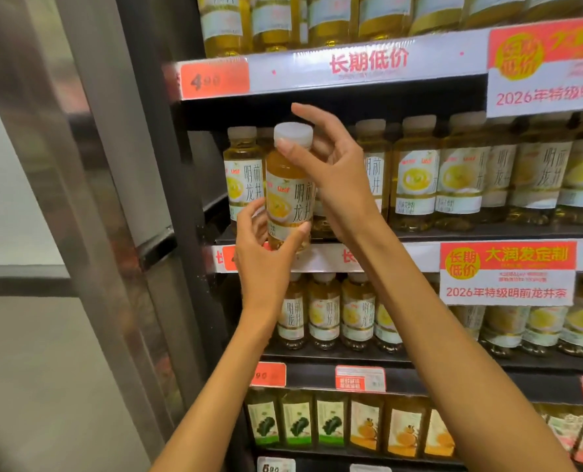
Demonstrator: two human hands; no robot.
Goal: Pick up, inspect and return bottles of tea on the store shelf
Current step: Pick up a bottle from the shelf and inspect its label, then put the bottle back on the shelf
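Left hand (pixel 266 260) grips bottle (pixel 290 195); base hidden, probably cupped.

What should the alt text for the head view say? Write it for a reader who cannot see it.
Two bare hands hold a tea bottle upright before a store shelf: the left hand grips its base, the right hand its white cap. Rows of similar bottles fill the shelves.
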